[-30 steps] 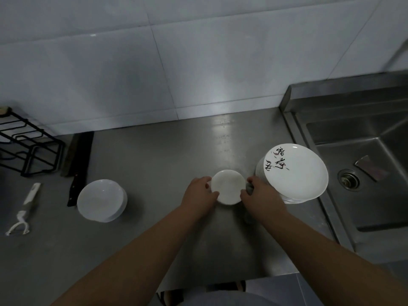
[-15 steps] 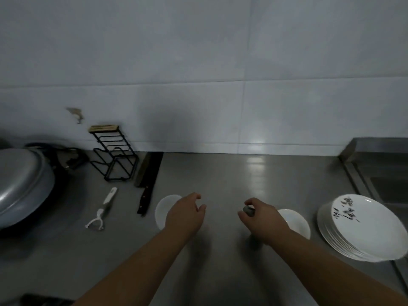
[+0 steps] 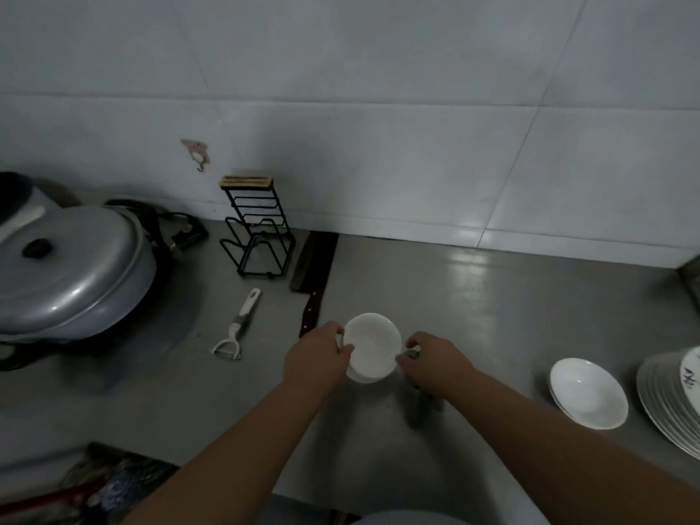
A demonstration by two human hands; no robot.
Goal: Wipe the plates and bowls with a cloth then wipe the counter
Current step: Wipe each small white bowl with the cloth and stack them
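Hands [image 3: 317, 356] [image 3: 435, 363] on round, glossy white bowls [image 3: 373, 344]

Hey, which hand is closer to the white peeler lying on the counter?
Left. The left hand grips the left rim of the bowl, a short way right of the peeler. The right hand holds the bowl's right rim, farther from the peeler.

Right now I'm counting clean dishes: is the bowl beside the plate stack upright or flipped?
Upright: the bowl shows its hollow facing up beside the plate stack.
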